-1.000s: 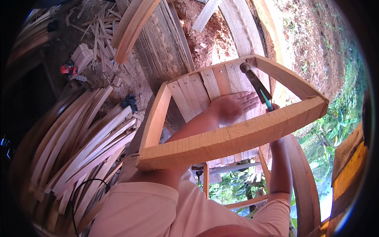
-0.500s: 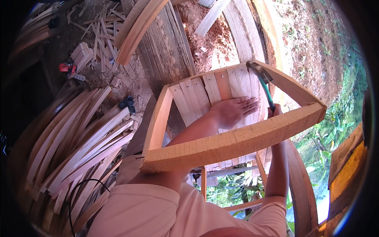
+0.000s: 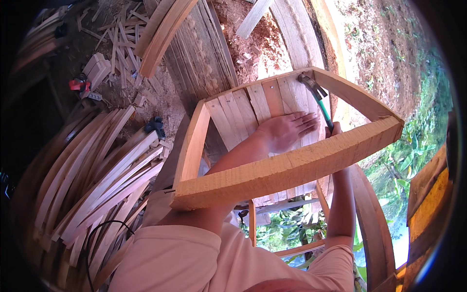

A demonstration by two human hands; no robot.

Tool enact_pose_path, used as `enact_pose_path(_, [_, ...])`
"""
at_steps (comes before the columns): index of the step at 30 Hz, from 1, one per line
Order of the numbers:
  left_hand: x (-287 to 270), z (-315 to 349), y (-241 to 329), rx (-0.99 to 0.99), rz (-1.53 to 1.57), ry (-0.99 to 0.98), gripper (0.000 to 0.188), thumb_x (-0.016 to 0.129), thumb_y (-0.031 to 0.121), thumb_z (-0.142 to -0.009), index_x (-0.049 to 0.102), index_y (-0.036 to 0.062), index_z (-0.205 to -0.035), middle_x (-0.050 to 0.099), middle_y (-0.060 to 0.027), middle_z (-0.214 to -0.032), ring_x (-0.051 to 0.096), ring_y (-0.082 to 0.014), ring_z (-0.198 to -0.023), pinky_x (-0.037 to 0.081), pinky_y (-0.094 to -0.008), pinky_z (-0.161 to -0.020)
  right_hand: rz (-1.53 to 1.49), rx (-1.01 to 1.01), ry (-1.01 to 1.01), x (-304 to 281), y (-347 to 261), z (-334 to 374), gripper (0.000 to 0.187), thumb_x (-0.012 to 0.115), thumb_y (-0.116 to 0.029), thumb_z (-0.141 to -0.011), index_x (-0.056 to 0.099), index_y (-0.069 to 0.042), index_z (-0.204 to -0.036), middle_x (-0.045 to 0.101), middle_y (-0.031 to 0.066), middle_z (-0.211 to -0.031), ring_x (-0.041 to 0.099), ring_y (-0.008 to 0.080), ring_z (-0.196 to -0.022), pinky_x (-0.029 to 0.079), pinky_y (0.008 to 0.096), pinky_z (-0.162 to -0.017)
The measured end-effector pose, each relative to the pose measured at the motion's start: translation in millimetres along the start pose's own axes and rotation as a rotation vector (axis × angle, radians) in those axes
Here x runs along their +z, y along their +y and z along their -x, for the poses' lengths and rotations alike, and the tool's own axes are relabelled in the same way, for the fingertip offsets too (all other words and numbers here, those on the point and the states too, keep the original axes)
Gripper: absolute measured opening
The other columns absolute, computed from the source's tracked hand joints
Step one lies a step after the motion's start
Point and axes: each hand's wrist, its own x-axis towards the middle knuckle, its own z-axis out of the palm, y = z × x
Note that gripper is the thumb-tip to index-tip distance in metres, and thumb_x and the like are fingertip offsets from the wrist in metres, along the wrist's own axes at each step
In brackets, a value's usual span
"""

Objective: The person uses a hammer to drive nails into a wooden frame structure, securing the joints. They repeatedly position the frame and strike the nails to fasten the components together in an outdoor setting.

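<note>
My left hand lies with fingers stretched out on the wooden slats of a panel inside a light wooden frame. That forearm passes behind the frame's thick curved near bar. In my right hand is the handle of a claw hammer, green with a dark grip. Its metal head is over the far right of the slats, close to the corner where the side bar meets the panel. The near bar hides part of my right wrist. From the bar's left end a nail sticks out.
At the left lie stacked curved wooden strips, with a black cable beside them. A red and black tool rests near scrap wood. Thick beams stand beyond the frame. Plants grow at the right.
The hammer head has shifted slightly left, a little off the frame's far right corner. My left hand stays on the slats; the whole view has moved slightly.
</note>
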Motion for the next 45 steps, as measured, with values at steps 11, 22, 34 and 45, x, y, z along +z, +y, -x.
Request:
enact_pose_path(11, [-32.4,2.2,-1.3,0.008,-0.278,0.042,0.058,0.028,0.025,-0.11,0.031,0.0091,-0.165,0.025,-0.0035,-0.175,0.023,-0.0167,-0.161,0.013,-0.0359,-0.134,-0.079,-0.037,0.037,11.1,-28.0,1.6,0.021,0.068,-0.022,-0.1,0.057,-0.008,-0.112,0.055,0.0081,-0.094,0.053,0.023,-0.087,0.043,0.042,-0.074])
enact_pose_path(22, [-45.7,4.1,0.6,0.028,-0.32,0.074,0.056,0.031,0.026,-0.11,0.034,0.009,-0.164,0.03,-0.0038,-0.173,0.026,-0.0188,-0.159,0.017,-0.0376,-0.133,-0.185,0.003,0.059,8.2,-16.7,21.4,0.031,0.072,-0.026,-0.097,0.06,-0.008,-0.119,0.061,0.0098,-0.11,0.058,0.0273,-0.101,0.046,0.0441,-0.085])
enact_pose_path(34, [-41.3,5.8,0.1,0.069,-0.375,0.154,0.052,0.039,0.028,-0.109,0.048,0.0083,-0.156,0.043,-0.0079,-0.166,0.038,-0.0179,-0.154,0.024,-0.0371,-0.131,-0.066,-0.027,0.013,33.9,-37.0,53.2,0.046,0.075,-0.027,-0.094,0.059,-0.008,-0.133,0.063,0.0133,-0.125,0.058,0.0319,-0.12,0.046,0.0456,-0.1])
enact_pose_path(45, [-27.5,1.7,-3.3,0.08,-0.28,0.195,0.051,0.037,0.024,-0.109,0.049,0.0066,-0.155,0.044,-0.0092,-0.165,0.038,-0.0202,-0.154,0.023,-0.036,-0.131,-0.135,0.138,-0.013,38.1,-85.8,55.4,0.045,0.08,-0.023,-0.089,0.064,-0.005,-0.127,0.068,0.0152,-0.125,0.064,0.0353,-0.12,0.051,0.0466,-0.1])
